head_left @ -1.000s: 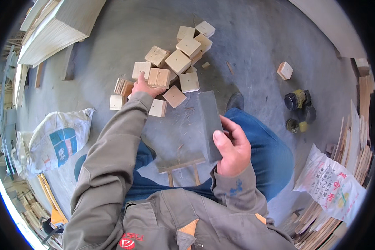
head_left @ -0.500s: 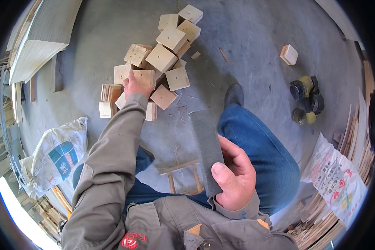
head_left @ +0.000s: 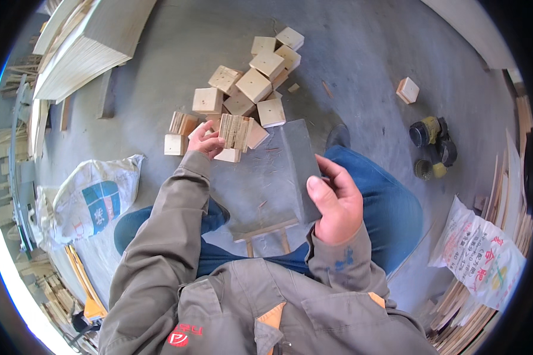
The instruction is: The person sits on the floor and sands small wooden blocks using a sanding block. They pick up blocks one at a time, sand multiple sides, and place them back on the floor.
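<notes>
My left hand [head_left: 205,142] grips a plywood block [head_left: 236,132] from its left side, with the layered edge turned up. The block is lifted slightly in front of a pile of similar wooden blocks [head_left: 254,86] on the floor; several carry small dark dots on their faces. Between the thumb and fingers of my right hand [head_left: 339,204] is a long, flat, dark grey strip with a rough-looking face, like a sanding board [head_left: 301,171]. It stands tilted, its far end close to the pile's right side and apart from the held block.
A lone wooden block [head_left: 408,90] lies at the right, above a yellow-and-black power tool [head_left: 434,145]. Stacked sheets [head_left: 95,50] stand far left. Printed sacks lie left [head_left: 98,198] and right [head_left: 479,254]. A low wooden stool [head_left: 266,229] sits beneath me, between my legs.
My left hand has lifted a block from the pile and turned its layered edge up. My right hand has moved slightly up with the grey board. The whole view has shifted.
</notes>
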`<state>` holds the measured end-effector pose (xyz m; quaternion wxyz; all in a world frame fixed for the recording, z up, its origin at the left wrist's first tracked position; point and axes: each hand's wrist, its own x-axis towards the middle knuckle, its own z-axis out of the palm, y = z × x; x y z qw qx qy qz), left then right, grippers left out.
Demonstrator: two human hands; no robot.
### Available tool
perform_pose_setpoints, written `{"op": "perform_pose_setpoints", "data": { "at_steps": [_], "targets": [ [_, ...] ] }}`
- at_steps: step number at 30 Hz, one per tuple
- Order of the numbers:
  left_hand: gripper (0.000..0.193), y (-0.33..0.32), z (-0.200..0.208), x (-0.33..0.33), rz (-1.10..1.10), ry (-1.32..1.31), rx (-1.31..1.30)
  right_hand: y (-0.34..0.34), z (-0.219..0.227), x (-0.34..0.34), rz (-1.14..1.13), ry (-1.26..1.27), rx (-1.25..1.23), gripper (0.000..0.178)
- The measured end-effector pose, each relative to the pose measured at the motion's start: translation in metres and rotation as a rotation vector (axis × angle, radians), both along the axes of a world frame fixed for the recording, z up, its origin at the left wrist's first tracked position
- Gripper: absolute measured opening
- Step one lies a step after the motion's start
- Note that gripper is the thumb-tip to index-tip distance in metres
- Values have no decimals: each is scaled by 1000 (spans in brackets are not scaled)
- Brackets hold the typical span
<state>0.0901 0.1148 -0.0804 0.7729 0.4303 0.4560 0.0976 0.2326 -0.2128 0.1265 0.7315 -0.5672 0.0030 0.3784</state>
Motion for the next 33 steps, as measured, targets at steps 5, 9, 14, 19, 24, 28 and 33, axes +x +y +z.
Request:
{"op": "perform_pose_setpoints", "data": {
  "at_steps": [5,9,14,19,24,28,33],
  "targets": [
    [103,-22,65,-32,-52,-221,-9,6,-14,-16,-77,-99,41,45],
    [104,-45,126,-55,-81,-359,78,16,-31,-27,-72,-199,-1,44],
    [111,-81,163,-99,-67,-526,188,29,-50,-43,-45,-250,73,44],
    [112,-123,158,-142,58,-550,137,28,-38,-63,35,-196,202,41],
    [70,-139,148,-131,-9,-700,-159,23,-41,-95,55,-101,265,37],
    [64,-133,136,-140,-40,-752,-288,15,-31,-105,57,-49,175,36],
    [66,-138,138,-142,24,-641,-327,11,-43,-107,55,-86,121,38]
  ]
}}
